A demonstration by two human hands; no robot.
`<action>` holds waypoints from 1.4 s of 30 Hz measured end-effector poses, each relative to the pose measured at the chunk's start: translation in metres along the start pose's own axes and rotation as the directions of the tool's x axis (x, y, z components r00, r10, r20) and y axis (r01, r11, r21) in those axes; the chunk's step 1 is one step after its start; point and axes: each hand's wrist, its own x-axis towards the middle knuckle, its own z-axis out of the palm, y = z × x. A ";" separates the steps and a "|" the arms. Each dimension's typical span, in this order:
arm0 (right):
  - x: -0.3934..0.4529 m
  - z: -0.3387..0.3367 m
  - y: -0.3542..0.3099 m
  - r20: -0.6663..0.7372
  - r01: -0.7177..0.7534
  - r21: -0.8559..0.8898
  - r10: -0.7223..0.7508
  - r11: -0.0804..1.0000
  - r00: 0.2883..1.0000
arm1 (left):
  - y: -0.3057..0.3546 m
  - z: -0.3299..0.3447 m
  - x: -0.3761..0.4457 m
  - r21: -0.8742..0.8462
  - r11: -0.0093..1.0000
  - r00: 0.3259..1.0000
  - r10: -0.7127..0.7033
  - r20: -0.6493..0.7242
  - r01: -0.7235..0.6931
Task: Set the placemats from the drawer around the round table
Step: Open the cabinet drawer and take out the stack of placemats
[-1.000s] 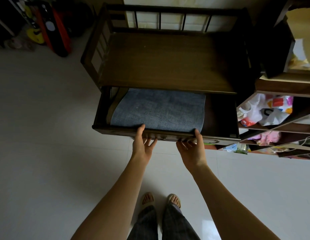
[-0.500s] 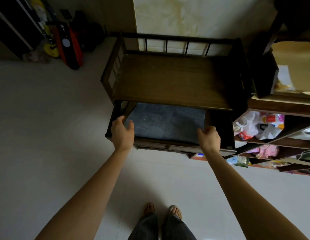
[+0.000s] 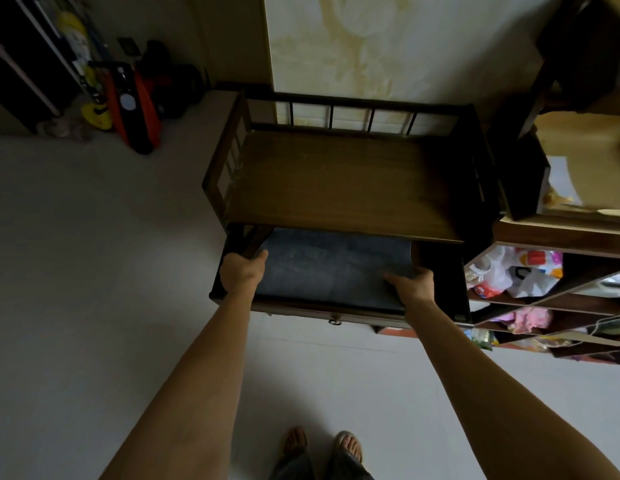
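Observation:
A dark wooden drawer [image 3: 336, 314] stands pulled out under a low wooden bench-like cabinet [image 3: 339, 188]. Inside lies a stack of blue-grey fabric placemats [image 3: 329, 268]. My left hand [image 3: 241, 273] grips the stack's left edge, thumb on top. My right hand [image 3: 410, 284] grips the right edge, thumb on the cloth. The fingers of both hands are hidden beneath the mats. The round table is out of sight.
An open shelf unit [image 3: 558, 306] with plastic bags and pink items stands to the right, close to the drawer. Red and black gear [image 3: 133, 105] leans in the far left corner. Pale floor [image 3: 93, 271] lies open to the left. My sandalled feet [image 3: 322, 445] stand below.
Both hands left the drawer's front edge and moved apart to the stack's left and right edges, then slid further in and took hold. My head pulled back.

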 end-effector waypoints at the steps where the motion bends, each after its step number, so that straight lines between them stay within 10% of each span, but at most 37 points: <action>1: 0.000 -0.002 -0.002 -0.012 0.032 0.000 -0.032 0.999 0.999 | 0.002 -0.001 -0.002 -0.041 0.999 1.000 0.010 -0.007 -0.010; 7: -0.017 -0.005 -0.016 -0.068 0.231 -0.388 -0.278 0.892 0.958 | 0.033 -0.012 -0.026 -0.224 0.974 1.000 0.029 0.005 -0.027; 12: -0.036 0.019 0.009 0.522 0.714 -0.697 -0.642 0.058 0.562 | 0.063 -0.006 -0.055 -0.273 0.959 0.997 0.074 -0.033 -0.080; 14: -0.033 0.026 0.016 0.608 0.716 -0.693 -0.600 -0.082 0.519 | 0.067 -0.007 -0.062 -0.277 0.956 0.995 0.087 -0.044 -0.096; 20: -0.016 0.026 -0.005 0.582 0.706 -0.707 -0.591 -0.029 0.559 | 0.065 -0.019 -0.080 -0.277 0.945 0.982 0.188 0.027 -0.173; 23: -0.025 0.022 -0.020 0.647 0.731 -0.671 -0.576 -0.121 0.499 | 0.056 -0.040 -0.096 0.155 0.922 0.918 0.312 0.246 -0.355; 27: -0.041 0.018 -0.044 0.715 0.731 -0.633 -0.556 -0.255 0.425 | 0.042 -0.041 -0.121 0.793 0.253 0.765 0.529 0.367 -0.555; 29: -0.048 0.013 -0.054 0.737 0.724 -0.625 -0.527 -0.292 0.423 | 0.052 -0.032 -0.126 0.809 0.038 0.636 0.639 0.432 -0.587; 42: -0.114 -0.075 -0.100 0.603 0.672 -0.709 -0.676 -0.212 0.424 | 0.141 -0.048 -0.213 0.740 -0.225 0.327 0.789 0.520 -0.634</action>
